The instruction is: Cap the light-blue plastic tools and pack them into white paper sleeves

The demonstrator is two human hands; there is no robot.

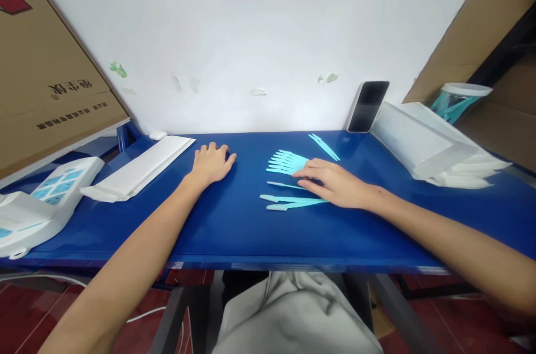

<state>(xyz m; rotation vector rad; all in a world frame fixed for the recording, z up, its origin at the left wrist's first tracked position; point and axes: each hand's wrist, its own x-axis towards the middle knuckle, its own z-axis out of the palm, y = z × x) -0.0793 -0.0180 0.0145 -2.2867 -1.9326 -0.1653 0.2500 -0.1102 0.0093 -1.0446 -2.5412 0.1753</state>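
Note:
My left hand (210, 164) lies on the blue table with its fingers spread and nothing in it. Over to the right, my right hand (335, 181) has its thumb and fingers drawn together on a light blue eyebrow razor (287, 185), whose far end the fingers hide. Just beyond those fingertips is a fan of several similar eyebrow razors (287, 162), laid side by side. Two more loose razors (293, 202) stretch out from below the right hand, with their handle ends covered. Farther back, a small pair of razors (324, 147) rests on the table.
Flat white packets (140, 170) and a white power strip (62, 192) lie at left, beside a cardboard box (54, 63). A phone (368, 106) leans on the wall. At right are clear plastic sleeves (427, 142) and a jar (458, 101) holding blue razors.

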